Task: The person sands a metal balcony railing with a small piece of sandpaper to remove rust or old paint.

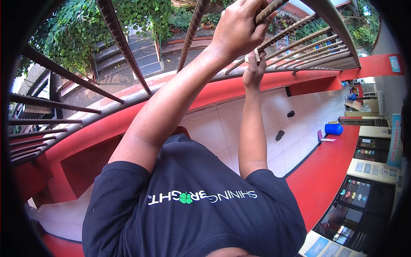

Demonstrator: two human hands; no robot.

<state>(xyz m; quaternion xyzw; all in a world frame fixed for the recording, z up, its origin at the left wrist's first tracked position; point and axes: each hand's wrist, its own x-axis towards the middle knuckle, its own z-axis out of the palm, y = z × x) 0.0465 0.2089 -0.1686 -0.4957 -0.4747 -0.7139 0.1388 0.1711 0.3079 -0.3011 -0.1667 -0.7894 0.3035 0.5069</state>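
My left hand reaches up and is wrapped round a ribbed, rust-brown metal bar of the railing. Lower and to the right, my right hand is closed at a neighbouring ribbed bar. Between its fingertips shows a small pale piece, pressed against the bar; its kind is too small to make out. Both arms stretch out in front of my dark printed T-shirt.
The curved lower rail runs above a red ledge. Dark slippers lie on the pale tiled floor. A blue bucket stands on the red strip at right. Leafy plants grow beyond the bars.
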